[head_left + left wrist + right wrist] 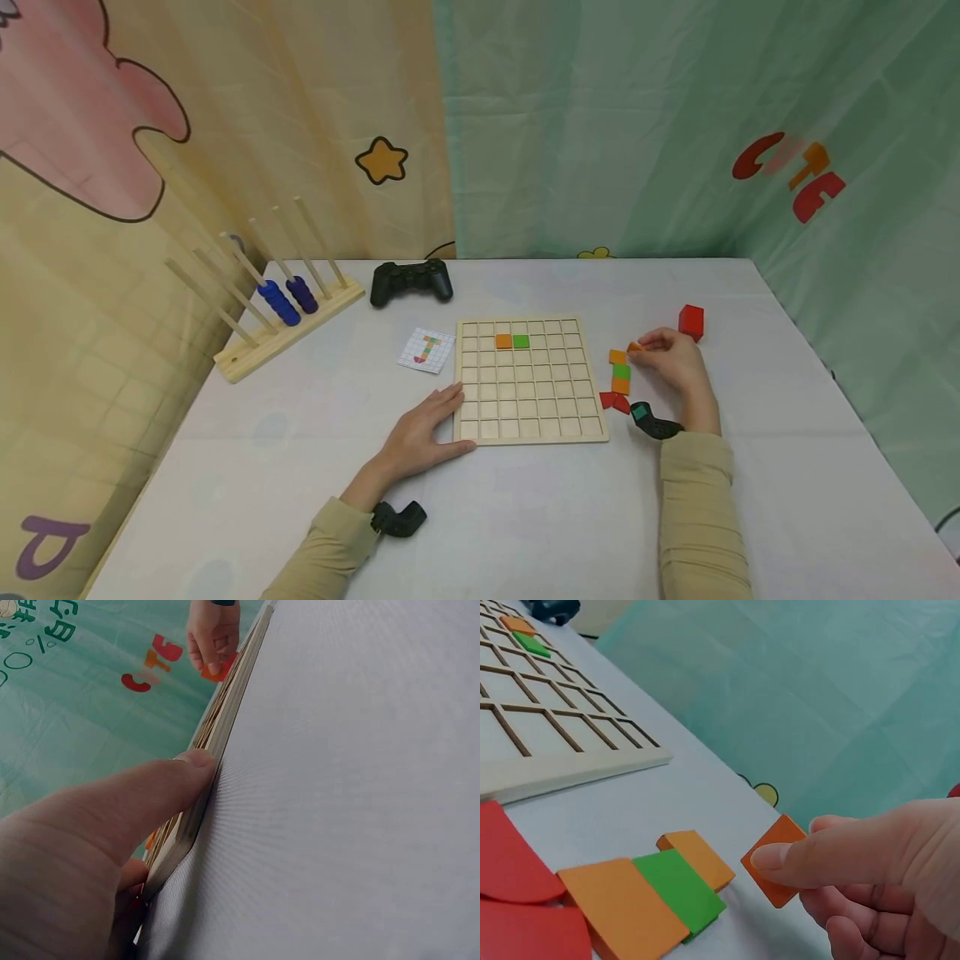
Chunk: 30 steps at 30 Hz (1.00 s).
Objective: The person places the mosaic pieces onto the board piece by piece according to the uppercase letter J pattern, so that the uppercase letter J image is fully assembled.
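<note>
My right hand (672, 358) pinches an orange square tile (778, 862) between thumb and fingers, raised just off the table beside the other tiles. Near it lie an orange tile (700, 857), a green tile (679, 889), another orange tile (622, 906) and red curved-edge tiles (514, 859). My left hand (427, 429) rests at the near-left corner of the wooden grid board (531, 444), thumb along the front edge and straight fingers at the left side. Side by side in the board's upper part sit one orange tile (504, 342) and one green tile (521, 342).
Left of the board lies a pattern card (426, 350). A black game controller (412, 282) is at the back, with a wooden peg stand (288, 333) carrying blue beads to its left. Behind my right hand stands a red block (692, 322). Curtains hang beyond the table.
</note>
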{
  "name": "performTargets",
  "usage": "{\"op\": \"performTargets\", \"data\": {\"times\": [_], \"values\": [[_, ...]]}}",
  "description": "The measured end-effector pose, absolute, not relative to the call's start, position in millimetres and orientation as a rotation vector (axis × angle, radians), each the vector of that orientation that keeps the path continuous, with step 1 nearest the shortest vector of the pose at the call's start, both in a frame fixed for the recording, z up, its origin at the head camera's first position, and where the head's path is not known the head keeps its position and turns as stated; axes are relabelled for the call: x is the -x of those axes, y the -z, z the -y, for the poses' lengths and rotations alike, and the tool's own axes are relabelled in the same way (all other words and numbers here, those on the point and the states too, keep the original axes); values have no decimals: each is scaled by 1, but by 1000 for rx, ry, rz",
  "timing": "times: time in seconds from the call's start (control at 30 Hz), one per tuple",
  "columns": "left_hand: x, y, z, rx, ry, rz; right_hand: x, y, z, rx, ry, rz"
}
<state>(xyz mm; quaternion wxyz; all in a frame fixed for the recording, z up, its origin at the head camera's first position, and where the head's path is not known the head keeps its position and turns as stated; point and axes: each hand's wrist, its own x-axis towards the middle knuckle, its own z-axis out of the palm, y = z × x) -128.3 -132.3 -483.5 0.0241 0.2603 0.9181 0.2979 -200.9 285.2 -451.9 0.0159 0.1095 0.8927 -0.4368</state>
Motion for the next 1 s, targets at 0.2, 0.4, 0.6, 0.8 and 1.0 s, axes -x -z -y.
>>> {"op": "performTargets", "data": {"times": [0.2,0.4,0.6,0.8,1.0], "values": [[128,483,134,-806,-924,-2846,207,440,-271,-166,1354,-2754],[127,482,135,-800,-922,-2849,217,435,-242,-28,1337,-2737],[127,482,135,-802,-930,-2853,223,435,-204,126,1400,-2764],[127,483,135,-802,-951,-2847,228,439,-175,197,1474,-2808],[128,484,132,-805,-945,-2841,232,453,-165,169,1416,-2859]]}}
